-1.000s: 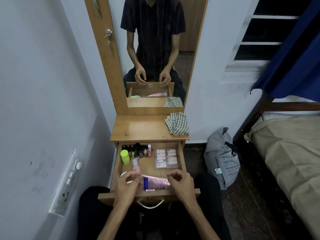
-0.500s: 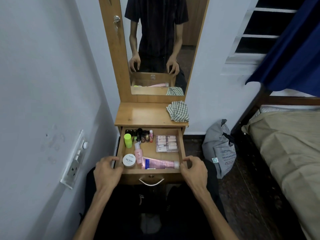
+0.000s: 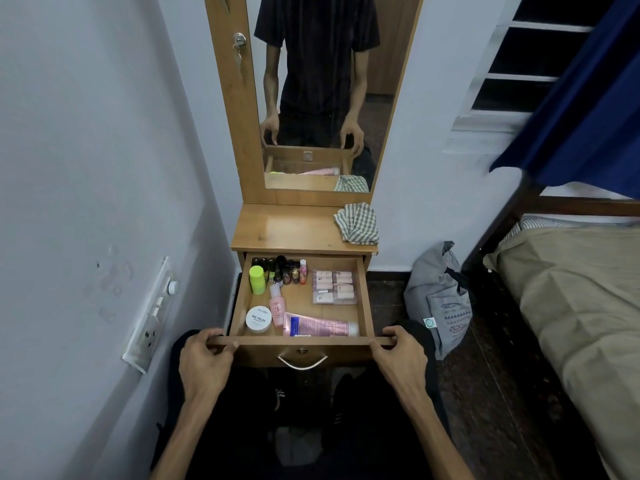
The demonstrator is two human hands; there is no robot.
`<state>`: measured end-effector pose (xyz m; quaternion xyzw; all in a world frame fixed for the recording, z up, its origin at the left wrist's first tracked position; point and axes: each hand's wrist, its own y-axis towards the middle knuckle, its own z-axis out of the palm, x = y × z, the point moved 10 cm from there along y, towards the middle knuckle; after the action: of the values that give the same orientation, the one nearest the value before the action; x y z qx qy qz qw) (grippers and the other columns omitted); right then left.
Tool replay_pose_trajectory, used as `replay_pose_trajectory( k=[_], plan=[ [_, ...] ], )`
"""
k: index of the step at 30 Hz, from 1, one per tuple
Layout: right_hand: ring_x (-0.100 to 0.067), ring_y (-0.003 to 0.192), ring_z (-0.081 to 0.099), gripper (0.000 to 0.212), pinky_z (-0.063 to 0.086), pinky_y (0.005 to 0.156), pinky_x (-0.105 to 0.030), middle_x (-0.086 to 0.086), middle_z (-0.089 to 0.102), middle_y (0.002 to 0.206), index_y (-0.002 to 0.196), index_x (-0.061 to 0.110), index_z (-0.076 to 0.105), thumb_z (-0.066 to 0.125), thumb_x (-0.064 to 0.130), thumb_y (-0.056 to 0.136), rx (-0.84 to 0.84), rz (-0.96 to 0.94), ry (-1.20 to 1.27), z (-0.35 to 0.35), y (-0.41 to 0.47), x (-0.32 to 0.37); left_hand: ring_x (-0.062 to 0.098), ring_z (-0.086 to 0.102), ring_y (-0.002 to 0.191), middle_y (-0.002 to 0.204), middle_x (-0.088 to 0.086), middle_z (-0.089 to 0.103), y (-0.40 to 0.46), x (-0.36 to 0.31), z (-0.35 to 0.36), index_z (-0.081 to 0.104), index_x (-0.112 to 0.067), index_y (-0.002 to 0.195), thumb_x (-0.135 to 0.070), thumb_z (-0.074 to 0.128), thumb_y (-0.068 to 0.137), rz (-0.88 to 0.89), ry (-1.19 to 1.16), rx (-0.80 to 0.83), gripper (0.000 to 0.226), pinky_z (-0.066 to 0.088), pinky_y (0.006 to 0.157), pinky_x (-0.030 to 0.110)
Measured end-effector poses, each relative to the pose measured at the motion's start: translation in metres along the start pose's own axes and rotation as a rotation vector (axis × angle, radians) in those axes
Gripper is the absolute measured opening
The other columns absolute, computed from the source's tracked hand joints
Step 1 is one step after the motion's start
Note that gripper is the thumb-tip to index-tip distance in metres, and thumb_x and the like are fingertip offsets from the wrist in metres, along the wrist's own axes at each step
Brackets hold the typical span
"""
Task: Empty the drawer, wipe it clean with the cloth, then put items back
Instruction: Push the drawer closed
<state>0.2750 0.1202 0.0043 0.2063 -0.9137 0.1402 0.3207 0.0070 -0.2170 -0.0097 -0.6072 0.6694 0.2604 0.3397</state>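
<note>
- Left hand [image 3: 204, 363]: fingers curled over the left end of the drawer [image 3: 301, 351] front, thumb tip on the top edge. A second ago it was inside the drawer, at the tube [image 3: 320, 326].
- Right hand [image 3: 401, 358]: fingers wrapped round the right end of the front panel, thumb along the top. It too has come out of the drawer and moved to the corner.
- Drawer: pulled out, held at both front corners, handle [image 3: 302, 362] untouched between the hands.
- Contents all in place: tube lying along the front, white jar [image 3: 258, 319] and pink bottle [image 3: 276, 305] beside it, green bottle [image 3: 256, 279] and a row of small bottles at the back, clear packet [image 3: 334, 287] at right.
- Cloth [image 3: 357, 223]: bunched on the tabletop [image 3: 284, 230], right rear corner, well apart from both hands.
- Reading: nothing is emptied yet. The two-handed grip suggests lifting or drawing the whole drawer out rather than picking items singly.
</note>
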Motion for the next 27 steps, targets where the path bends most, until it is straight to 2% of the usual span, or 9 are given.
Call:
replay_pose_trajectory(
  k=[6,10,13,17,20,22,27],
  plan=[
    [-0.021,0.11,0.065,0.042,0.043,0.09,-0.029,-0.004,0.071,0.116,0.121,0.016,0.07,0.077,0.038,0.086,-0.02,0.022,0.051,0.0,0.012,0.002,0.022,0.066,0.091,0.106,0.005,0.069,0.012,-0.009,0.007,0.071,-0.017,0.11,-0.021,0.086,0.076,-0.005,-0.01,-0.034,0.037,0.056,0.088,0.042],
    [-0.025,0.113,0.064,0.058,0.044,0.085,-0.031,-0.004,0.068,0.119,0.129,0.014,0.062,0.08,0.045,0.083,-0.034,0.076,0.065,-0.003,0.028,0.008,0.024,0.068,0.097,0.11,0.006,0.069,0.03,-0.017,0.015,0.068,-0.016,0.115,-0.024,0.087,0.075,-0.007,-0.025,-0.03,0.045,0.057,0.09,0.045],
    [-0.026,0.107,0.066,0.066,0.043,0.078,-0.032,-0.001,0.068,0.108,0.127,0.014,0.057,0.08,0.053,0.08,-0.033,0.128,0.07,-0.004,0.041,0.011,0.022,0.066,0.095,0.115,0.009,0.065,0.046,-0.021,0.021,0.066,-0.013,0.12,-0.024,0.088,0.074,-0.025,-0.045,-0.034,0.052,0.057,0.09,0.043],
    [-0.026,0.095,0.063,0.059,0.039,0.073,-0.032,0.001,0.061,0.094,0.11,0.015,0.061,0.076,0.063,0.08,-0.013,0.205,0.061,-0.003,0.059,0.011,0.021,0.063,0.095,0.116,0.011,0.063,0.065,-0.03,0.03,0.063,-0.012,0.121,-0.028,0.088,0.074,-0.039,-0.065,-0.049,0.055,0.057,0.088,0.042],
    [-0.025,0.093,0.061,0.054,0.04,0.075,-0.031,0.002,0.06,0.091,0.099,0.02,0.067,0.071,0.07,0.08,0.016,0.233,0.073,0.006,0.075,0.01,0.019,0.053,0.092,0.11,0.008,0.058,0.07,-0.037,0.03,0.059,-0.01,0.117,-0.033,0.088,0.073,-0.098,-0.057,-0.12,0.058,0.052,0.085,0.043],
    [-0.022,0.089,0.059,0.051,0.042,0.076,-0.031,0.002,0.063,0.089,0.094,0.02,0.069,0.07,0.069,0.082,0.03,0.231,0.121,0.015,0.088,0.012,0.022,0.055,0.091,0.101,0.007,0.059,0.074,-0.04,0.032,0.056,-0.008,0.114,-0.036,0.087,0.073,-0.153,-0.084,-0.141,0.059,0.051,0.083,0.044],
    [-0.021,0.09,0.066,0.043,0.047,0.077,-0.032,0.001,0.07,0.087,0.089,0.019,0.07,0.07,0.062,0.087,0.035,0.211,0.219,0.032,0.119,0.022,0.023,0.063,0.084,0.087,0.001,0.068,0.103,-0.035,0.065,0.069,-0.014,0.089,-0.043,0.076,0.084,-0.242,-0.165,-0.009,0.031,0.052,0.079,0.038]
  ],
)
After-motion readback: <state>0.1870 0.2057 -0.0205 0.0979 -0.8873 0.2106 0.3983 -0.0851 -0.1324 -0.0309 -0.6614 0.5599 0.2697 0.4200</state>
